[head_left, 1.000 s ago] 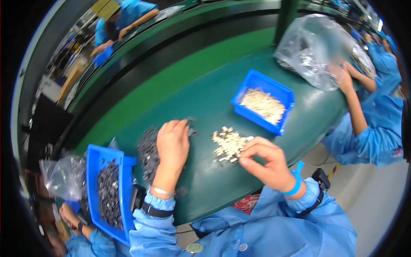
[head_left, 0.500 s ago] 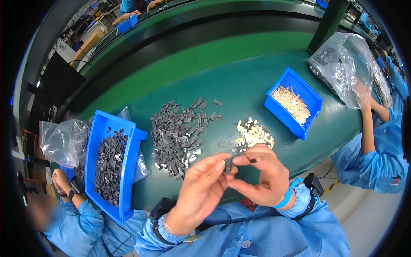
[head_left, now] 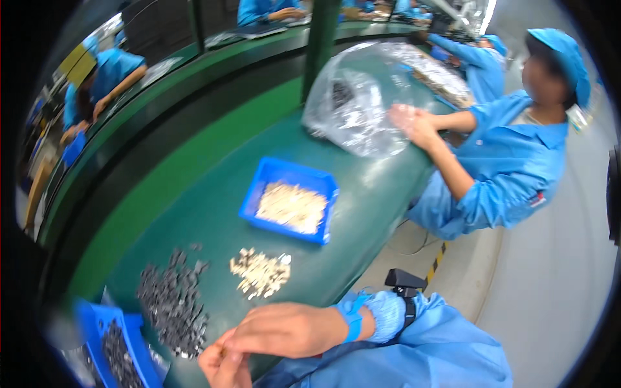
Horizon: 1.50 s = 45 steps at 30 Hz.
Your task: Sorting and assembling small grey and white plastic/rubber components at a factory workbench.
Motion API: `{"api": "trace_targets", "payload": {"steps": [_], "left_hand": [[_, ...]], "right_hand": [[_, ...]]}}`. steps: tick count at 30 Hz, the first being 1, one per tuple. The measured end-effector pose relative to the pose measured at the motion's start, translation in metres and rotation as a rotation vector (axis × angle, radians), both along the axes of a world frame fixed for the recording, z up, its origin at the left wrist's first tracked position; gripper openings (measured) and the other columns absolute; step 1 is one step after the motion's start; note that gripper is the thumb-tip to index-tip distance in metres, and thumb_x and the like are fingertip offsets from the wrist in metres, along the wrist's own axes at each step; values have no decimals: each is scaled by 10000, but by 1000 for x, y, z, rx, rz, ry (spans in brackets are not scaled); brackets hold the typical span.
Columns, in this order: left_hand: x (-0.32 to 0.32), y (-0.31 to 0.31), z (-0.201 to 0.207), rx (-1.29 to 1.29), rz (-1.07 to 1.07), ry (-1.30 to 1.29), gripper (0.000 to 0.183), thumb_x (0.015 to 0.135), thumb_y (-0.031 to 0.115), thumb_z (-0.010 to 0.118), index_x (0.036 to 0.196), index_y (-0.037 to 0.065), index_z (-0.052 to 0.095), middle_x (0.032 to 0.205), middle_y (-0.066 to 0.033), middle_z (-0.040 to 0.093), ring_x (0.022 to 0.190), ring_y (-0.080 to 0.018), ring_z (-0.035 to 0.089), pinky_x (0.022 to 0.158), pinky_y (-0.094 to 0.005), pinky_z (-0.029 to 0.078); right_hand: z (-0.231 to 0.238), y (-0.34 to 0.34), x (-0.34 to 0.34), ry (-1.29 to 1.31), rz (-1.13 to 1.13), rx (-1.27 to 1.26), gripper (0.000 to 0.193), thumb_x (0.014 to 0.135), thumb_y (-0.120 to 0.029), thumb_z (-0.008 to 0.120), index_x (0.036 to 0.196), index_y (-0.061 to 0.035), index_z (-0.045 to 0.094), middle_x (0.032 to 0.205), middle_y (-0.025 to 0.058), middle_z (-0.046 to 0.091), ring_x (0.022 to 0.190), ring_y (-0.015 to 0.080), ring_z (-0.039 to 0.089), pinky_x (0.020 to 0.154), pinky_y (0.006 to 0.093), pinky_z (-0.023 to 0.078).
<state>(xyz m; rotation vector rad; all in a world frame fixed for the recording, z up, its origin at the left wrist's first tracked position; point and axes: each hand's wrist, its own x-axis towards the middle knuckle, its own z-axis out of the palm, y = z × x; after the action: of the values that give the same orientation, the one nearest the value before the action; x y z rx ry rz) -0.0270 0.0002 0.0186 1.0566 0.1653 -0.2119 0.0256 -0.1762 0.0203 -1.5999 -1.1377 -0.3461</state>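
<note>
Just below the dark pile (head_left: pixel 171 304), left hand (head_left: pixel 223 367) and right hand (head_left: pixel 284 328) meet, fingertips together; what they grasp, I cannot tell.

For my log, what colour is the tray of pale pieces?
The tray is blue, clearest in the head view.

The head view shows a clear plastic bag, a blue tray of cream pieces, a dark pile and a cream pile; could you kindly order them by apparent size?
1. Clear bag
2. Blue tray and dark pile, too alike to rank
3. Cream pile
</note>
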Motion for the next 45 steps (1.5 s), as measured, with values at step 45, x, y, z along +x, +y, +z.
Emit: {"api": "trace_targets", "payload": {"steps": [45], "left_hand": [[-27,7,13,-293,-16,137,243,805,-92,495,1046,-80,519,1031,-222,560,933,-245,571,832,-283,492]], "right_hand": [[0,-169,49,-649,-937,-479,427,624,-82,663,1033,-107,544,1043,99,542,932,270,523,731,389,429]]}}
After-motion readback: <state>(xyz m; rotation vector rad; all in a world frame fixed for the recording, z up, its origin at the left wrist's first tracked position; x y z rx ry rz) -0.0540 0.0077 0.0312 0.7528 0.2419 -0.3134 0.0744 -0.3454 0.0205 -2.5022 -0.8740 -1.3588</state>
